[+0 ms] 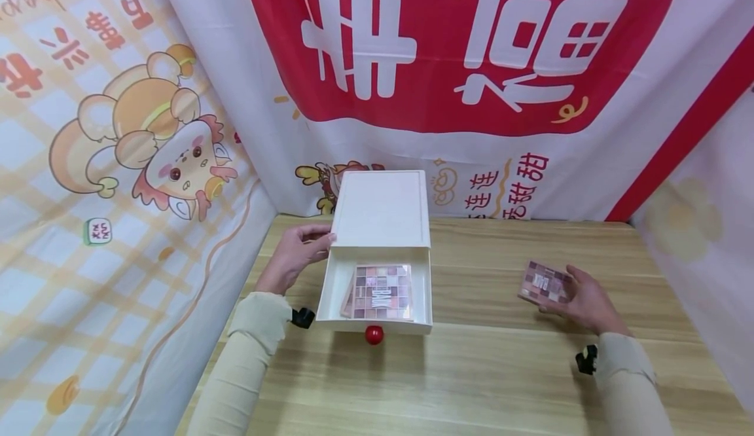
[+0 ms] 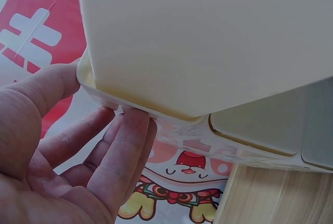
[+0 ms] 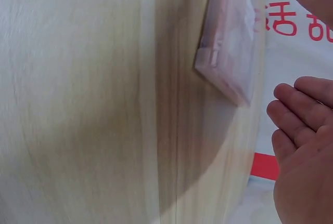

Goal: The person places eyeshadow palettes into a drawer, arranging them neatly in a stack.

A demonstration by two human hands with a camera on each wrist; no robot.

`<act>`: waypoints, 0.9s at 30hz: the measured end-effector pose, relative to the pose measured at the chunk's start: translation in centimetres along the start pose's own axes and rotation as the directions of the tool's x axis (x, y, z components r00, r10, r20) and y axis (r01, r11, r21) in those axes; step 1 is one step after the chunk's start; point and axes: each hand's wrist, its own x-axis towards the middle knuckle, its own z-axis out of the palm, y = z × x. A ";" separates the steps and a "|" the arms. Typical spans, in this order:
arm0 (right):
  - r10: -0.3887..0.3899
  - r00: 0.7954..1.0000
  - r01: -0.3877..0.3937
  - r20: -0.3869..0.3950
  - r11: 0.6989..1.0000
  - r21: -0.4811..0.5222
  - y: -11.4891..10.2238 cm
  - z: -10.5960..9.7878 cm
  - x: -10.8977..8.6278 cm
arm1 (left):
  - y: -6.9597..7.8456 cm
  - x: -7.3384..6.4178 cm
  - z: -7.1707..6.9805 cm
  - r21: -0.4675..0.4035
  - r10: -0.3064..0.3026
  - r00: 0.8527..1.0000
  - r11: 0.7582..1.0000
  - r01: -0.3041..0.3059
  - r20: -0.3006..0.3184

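Our left hand grips one white drawer box; beside our spread, empty right hand, one pink chequered palette runs lengthwise sideways.

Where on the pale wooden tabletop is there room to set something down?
The tabletop is bare between the white rectangular drawer box and the lone pink checkered square palette, and in front of the round red knob. Crowded: the open white drawer, with flat pink cases overlapping inside.

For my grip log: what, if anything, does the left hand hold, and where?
The left hand grips the white rectangular drawer casing by its left side, at the front.
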 end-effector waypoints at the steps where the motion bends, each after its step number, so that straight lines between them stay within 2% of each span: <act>1: 0.000 1.000 0.000 0.009 1.000 0.005 0.2 0.0 0.1 | 0.0 0.0 0.0 -0.002 -0.001 1.000 1.000 0.001 0.000; 12: 0.020 0.998 -0.018 0.062 0.999 -0.046 1.5 0.4 1.0 | 0.1 -0.1 0.0 0.005 -0.001 1.000 1.000 0.001 0.015; 21: 0.073 0.990 -0.072 0.118 0.997 -0.013 1.9 0.2 1.7 | 0.1 -0.1 0.1 0.005 -0.014 1.000 1.000 0.014 -0.002; 27: 0.074 0.988 -0.074 0.136 0.997 -0.008 2.3 0.1 2.0 | 0.1 -0.1 0.1 0.009 -0.010 1.000 1.000 0.010 -0.002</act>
